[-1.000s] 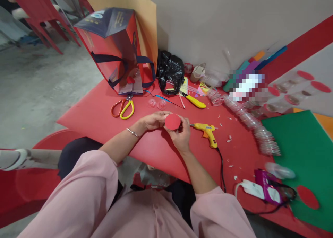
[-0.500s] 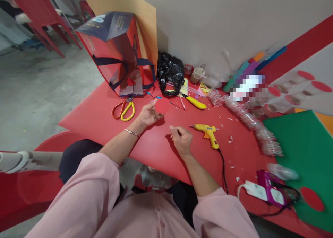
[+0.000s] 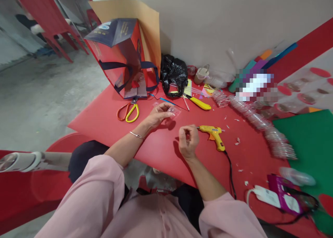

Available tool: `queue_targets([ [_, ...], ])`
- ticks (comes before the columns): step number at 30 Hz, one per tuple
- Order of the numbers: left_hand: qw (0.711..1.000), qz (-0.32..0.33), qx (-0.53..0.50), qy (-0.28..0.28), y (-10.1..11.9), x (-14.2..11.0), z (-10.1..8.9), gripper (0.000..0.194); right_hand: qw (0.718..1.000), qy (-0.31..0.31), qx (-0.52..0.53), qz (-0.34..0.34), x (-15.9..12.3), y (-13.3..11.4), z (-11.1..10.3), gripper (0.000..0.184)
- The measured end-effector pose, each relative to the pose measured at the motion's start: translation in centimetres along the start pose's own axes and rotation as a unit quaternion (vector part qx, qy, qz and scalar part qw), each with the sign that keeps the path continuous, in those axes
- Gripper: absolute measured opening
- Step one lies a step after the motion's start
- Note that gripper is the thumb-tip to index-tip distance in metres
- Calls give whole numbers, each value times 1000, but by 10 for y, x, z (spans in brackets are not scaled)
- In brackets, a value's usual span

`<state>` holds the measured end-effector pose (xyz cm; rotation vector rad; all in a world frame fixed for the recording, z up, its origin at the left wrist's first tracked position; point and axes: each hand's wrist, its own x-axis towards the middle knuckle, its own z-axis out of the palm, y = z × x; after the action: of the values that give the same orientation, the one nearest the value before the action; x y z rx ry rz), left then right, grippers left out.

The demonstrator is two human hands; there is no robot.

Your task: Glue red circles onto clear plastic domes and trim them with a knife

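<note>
My left hand [image 3: 159, 116] is closed, with thumb and fingers pinching a small clear plastic piece [image 3: 176, 112] above the table. The piece is see-through, so its exact shape is hard to tell. To the right, my right hand [image 3: 189, 142] has its fingers curled in toward the thumb; whatever they might hold does not show. Just beyond it lies a yellow glue gun [image 3: 213, 133], its nozzle close behind my knuckles and its black cord trailing toward me. Scissors [image 3: 128, 112] with one red and one yellow handle rest left of my left hand.
A yellow cutter knife [image 3: 200, 103] lies behind my hands. Farther back stand a red paper bag [image 3: 111, 54] and a black plastic bag [image 3: 173, 73]. Stacked clear plastic cups [image 3: 253, 118] run along the right, near a green sheet [image 3: 309, 134] and a white power plug block [image 3: 266, 196].
The red disc face at my left hand has turned out of view, and clear plastic shows there now. My right hand has moved up beside the glue gun's nozzle. The view has shifted slightly.
</note>
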<state>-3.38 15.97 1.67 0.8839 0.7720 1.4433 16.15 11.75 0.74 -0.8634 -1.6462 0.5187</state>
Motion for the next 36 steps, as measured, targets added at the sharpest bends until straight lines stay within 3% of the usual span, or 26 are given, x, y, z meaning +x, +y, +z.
queue_targets([
  [2,996,32,83,-11,0,-2,3,41,999,39,-9,0,2,1,0,23],
  [5,971,66,226,-45,4,-6,9,42,998,37,-35,-22,4,2,2,45],
  [11,926,59,353,-122,4,-11,16,46,1000,16,-12,6,3,7,4,51],
  [16,916,58,369,-147,4,-13,14,68,999,20,0,43,2,10,5,53],
  [19,920,67,348,-168,7,-13,13,58,999,14,5,38,2,11,7,49],
  [22,934,75,314,-154,9,-12,12,47,999,-32,-29,25,3,12,8,43],
  [25,943,81,299,-126,8,-11,12,46,991,-90,-93,-14,2,14,10,37],
  [28,940,93,298,-137,6,-12,14,48,983,-119,-133,-32,1,16,11,33],
  [36,925,111,319,-176,1,-13,15,48,987,-138,-74,-34,0,21,13,36],
])
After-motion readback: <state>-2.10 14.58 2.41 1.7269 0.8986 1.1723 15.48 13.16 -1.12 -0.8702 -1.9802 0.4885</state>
